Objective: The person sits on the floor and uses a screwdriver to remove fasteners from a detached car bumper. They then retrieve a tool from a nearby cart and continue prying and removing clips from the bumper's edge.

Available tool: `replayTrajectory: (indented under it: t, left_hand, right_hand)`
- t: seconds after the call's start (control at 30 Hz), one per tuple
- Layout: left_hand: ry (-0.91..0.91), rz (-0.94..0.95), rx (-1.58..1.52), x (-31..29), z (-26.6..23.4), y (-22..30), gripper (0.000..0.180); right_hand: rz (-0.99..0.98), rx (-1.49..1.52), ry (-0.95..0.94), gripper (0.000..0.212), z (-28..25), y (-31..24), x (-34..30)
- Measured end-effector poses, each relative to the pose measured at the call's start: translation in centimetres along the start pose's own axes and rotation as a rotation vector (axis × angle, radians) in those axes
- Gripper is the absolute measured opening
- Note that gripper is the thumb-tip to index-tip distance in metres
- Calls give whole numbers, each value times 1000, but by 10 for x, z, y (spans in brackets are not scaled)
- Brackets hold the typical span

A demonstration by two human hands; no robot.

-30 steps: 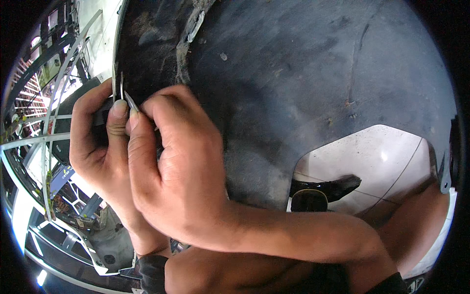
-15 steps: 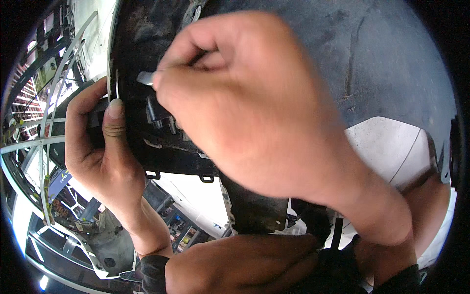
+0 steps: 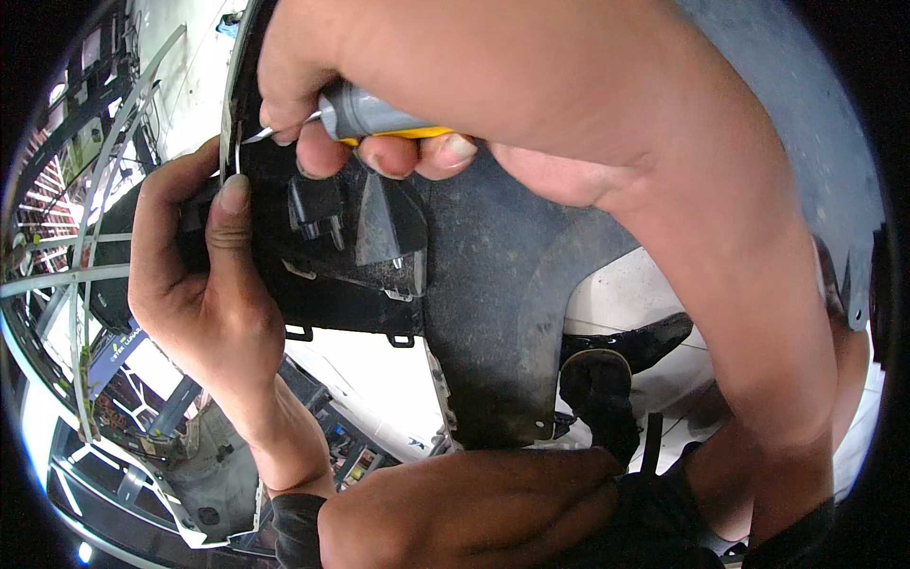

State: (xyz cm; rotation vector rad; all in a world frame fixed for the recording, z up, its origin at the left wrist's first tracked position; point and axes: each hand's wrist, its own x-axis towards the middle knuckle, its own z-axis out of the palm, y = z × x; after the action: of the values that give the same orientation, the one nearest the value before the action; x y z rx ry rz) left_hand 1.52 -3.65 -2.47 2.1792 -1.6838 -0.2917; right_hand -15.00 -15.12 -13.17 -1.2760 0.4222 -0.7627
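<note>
In the head view, a large dark panel (image 3: 493,275) curves across the middle, matt, scuffed and dusty, with a thin rim (image 3: 231,114) along its left side. Inside it sit a blocky black bracket (image 3: 318,201) and a wedge-shaped fin (image 3: 379,228); a small loop tab (image 3: 400,341) juts from the lower edge. White floor tiles (image 3: 611,292) show through a cutout, partly hidden by a glossy black piece (image 3: 654,339); pale metal bars (image 3: 62,273) bend down the left. The right forearm (image 3: 749,266) blocks much of the panel's upper right. The left hand (image 3: 210,308) has its grip closed on the rim, thumb inside. The right hand (image 3: 474,66) grips a hand tool (image 3: 384,116) with a smooth grey-and-yellow handle; its slim metal end projects leftward past the fingers, close to the rim, just above the left thumb.
</note>
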Motion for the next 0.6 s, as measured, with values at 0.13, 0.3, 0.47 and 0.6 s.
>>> replayTrajectory:
  t: [0.13, 0.3, 0.47, 0.6]
  left_hand:
    - [-16, 50, 25, -2, -4, -1, 17]
    - [-45, 80, 98, 2, -7, -1, 19]
    - [-53, 65, 91, 5, -5, 0, 18]
    - [-82, 10, 74, 8, -10, 15, 19]
  right_hand:
    - [-12, -69, 22, 20, 5, -2, -9]
    - [-47, -225, 81, 20, 13, -9, -19]
    - [-84, -353, 123, 22, 25, -14, -19]
    - [-53, -220, 152, 22, 22, -16, -23]
